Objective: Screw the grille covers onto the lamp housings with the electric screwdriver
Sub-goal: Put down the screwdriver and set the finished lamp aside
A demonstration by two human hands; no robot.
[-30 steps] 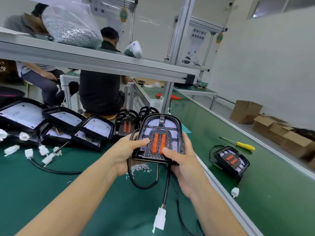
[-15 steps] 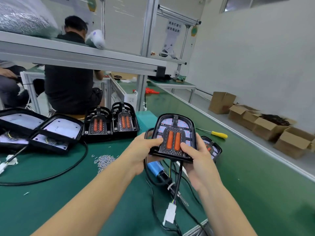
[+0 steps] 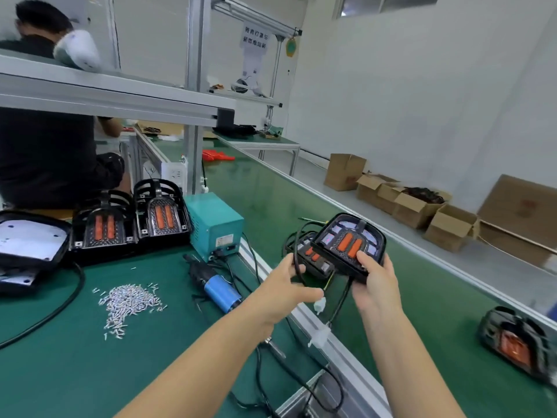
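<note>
My right hand (image 3: pixel 373 285) grips the near edge of a black lamp housing with a grille cover and orange lenses (image 3: pixel 349 242), held above the conveyor belt. My left hand (image 3: pixel 286 288) holds its black cable (image 3: pixel 298 260) beside it. Under the held lamp another lamp (image 3: pixel 313 257) lies on the belt. The electric screwdriver (image 3: pixel 211 282), black with a blue body, lies on the green bench. A pile of small silver screws (image 3: pixel 129 303) lies left of it. Two grille covers (image 3: pixel 132 218) lean at the back.
A teal power box (image 3: pixel 214 224) stands behind the screwdriver. Open lamp housings (image 3: pixel 30 242) sit at the far left. Another lamp (image 3: pixel 515 342) lies on the belt at the right. A person sits behind the bench (image 3: pixel 45 146). Cardboard boxes (image 3: pixel 422 203) line the floor.
Both hands have carried the lamp to the right, out over the conveyor belt. My left hand has left the lamp's edge and now holds its cable. The view has swung right.
</note>
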